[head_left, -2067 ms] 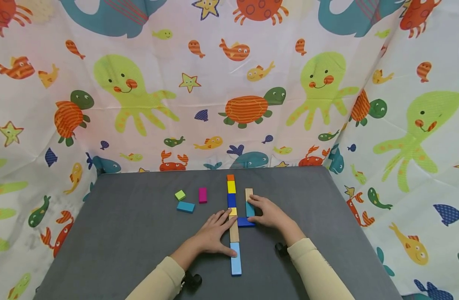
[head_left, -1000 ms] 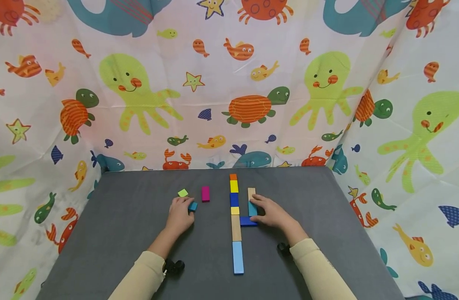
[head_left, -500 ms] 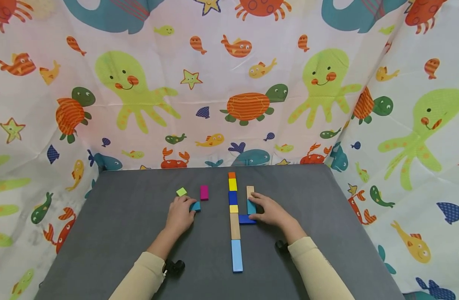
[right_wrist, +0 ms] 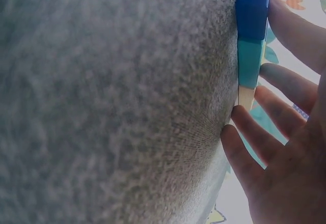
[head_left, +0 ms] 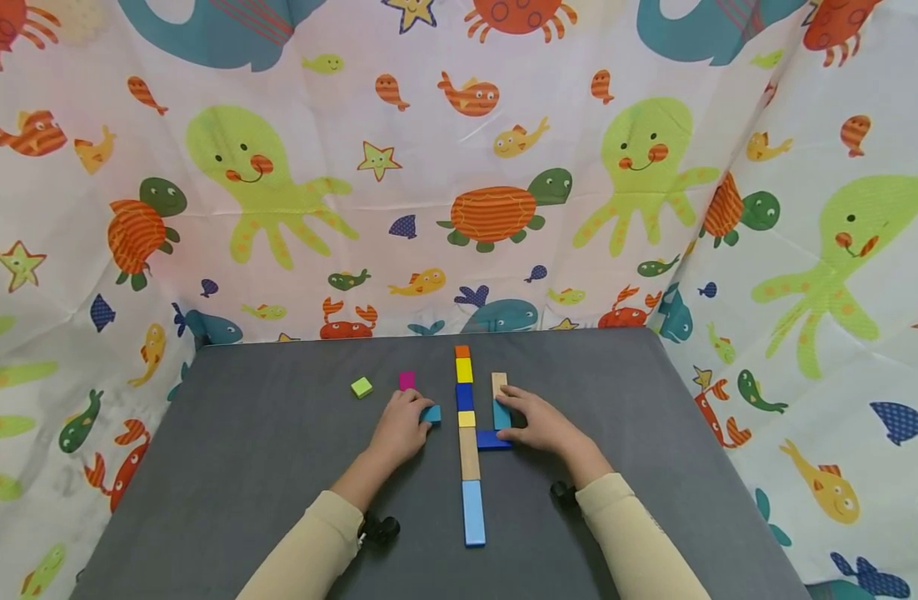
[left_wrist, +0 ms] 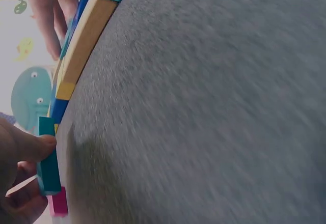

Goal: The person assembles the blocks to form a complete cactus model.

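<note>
My left hand (head_left: 401, 429) pinches a teal block (left_wrist: 48, 163) between thumb and fingers, left of the long row of blocks. In the left wrist view there is a gap between this block and the grey surface. At the right, my right hand (head_left: 541, 423) rests with spread fingers on a dark blue block (head_left: 493, 439) and a second teal block (right_wrist: 249, 63). Those two join a natural wood block (head_left: 499, 383) beside the row. From far to near, the row has orange (head_left: 462, 352), yellow, blue, yellow, wood (head_left: 469, 454) and light blue (head_left: 473, 512) blocks.
A magenta block (head_left: 406, 380) stands just beyond my left hand, partly hidden by it. Farther left lies a small green block (head_left: 361, 387). Everything sits on a grey table (head_left: 279, 450) with a sea-animal curtain (head_left: 429, 192) behind and at the sides.
My left hand has left the row, taken hold of the teal block beside the green one, and carried it right towards the row. My right hand has stayed in place.
</note>
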Demonstrator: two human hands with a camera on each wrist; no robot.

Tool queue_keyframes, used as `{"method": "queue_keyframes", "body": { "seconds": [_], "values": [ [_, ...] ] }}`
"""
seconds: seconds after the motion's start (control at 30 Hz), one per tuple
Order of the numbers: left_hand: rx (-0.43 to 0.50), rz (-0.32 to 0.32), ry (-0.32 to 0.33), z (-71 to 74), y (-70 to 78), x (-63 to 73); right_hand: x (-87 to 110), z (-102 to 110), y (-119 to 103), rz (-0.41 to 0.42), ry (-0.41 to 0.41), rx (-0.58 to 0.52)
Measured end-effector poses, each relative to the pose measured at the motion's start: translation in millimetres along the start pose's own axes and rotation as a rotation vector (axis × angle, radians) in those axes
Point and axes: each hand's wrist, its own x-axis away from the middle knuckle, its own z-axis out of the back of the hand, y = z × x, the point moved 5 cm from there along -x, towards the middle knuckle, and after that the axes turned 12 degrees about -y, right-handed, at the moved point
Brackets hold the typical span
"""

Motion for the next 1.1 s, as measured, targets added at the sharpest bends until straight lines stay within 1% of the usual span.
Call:
{"method": "queue_keyframes", "body": {
  "seconds": [0.13,0.23,0.4,0.57,0.7,0.83,1.1],
  "values": [
    [0.014,-0.004,-0.028,-4.3,7.7,-7.6,-0.4,0.5,-1.0,0.001,-0.004,0.005],
    [0.019,0.0,-0.033,-6.9,11.4,-10.9,-1.3,0.6,-3.1,0.008,-0.008,0.01],
    [0.007,0.014,-0.021,-11.3,13.2,-15.4,-1.9,1.2,-5.3,0.012,-0.011,0.014],
    [-0.022,-0.02,0.001,-14.6,16.1,-18.6,-1.7,1.7,-4.5,0.007,-0.013,0.005],
    [-0.058,-0.047,0.017,-18.3,17.2,-20.0,-0.5,1.5,-3.1,0.008,-0.006,0.009],
    [-0.083,-0.055,0.031,-21.8,16.7,-20.4,0.4,-0.1,-1.2,0.012,-0.007,0.011],
    [-0.076,-0.07,0.036,-21.2,19.5,-19.3,1.6,-0.1,1.4,0.011,-0.002,0.0]
  ]
}}
